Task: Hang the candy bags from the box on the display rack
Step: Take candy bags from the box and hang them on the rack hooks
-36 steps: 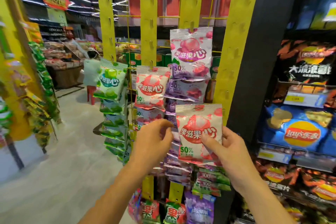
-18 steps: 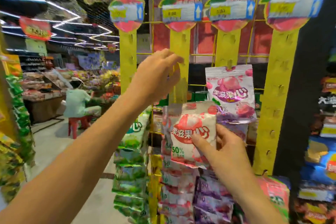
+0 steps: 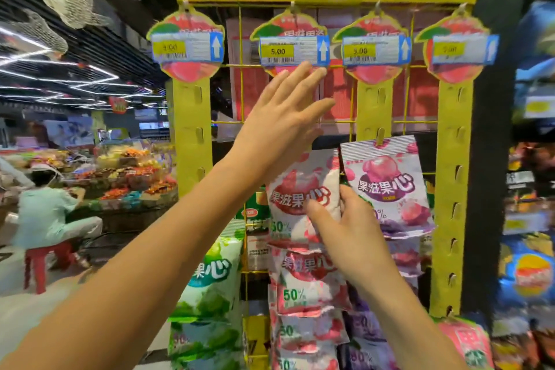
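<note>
This is a shop, a supermarket. A yellow display rack (image 3: 453,189) carries hanging candy bags (image 3: 387,186) under price tags (image 3: 289,49) reading 5.00, and snack packets (image 3: 528,276) fill shelves on the right. Far left, produce bins (image 3: 132,171) stand heaped under strip lights (image 3: 60,81), with a person (image 3: 51,213) seated on a red stool (image 3: 45,255).

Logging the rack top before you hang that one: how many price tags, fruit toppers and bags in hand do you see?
price tags: 4
fruit toppers: 4
bag held in the right hand: 1
Total: 9
</note>
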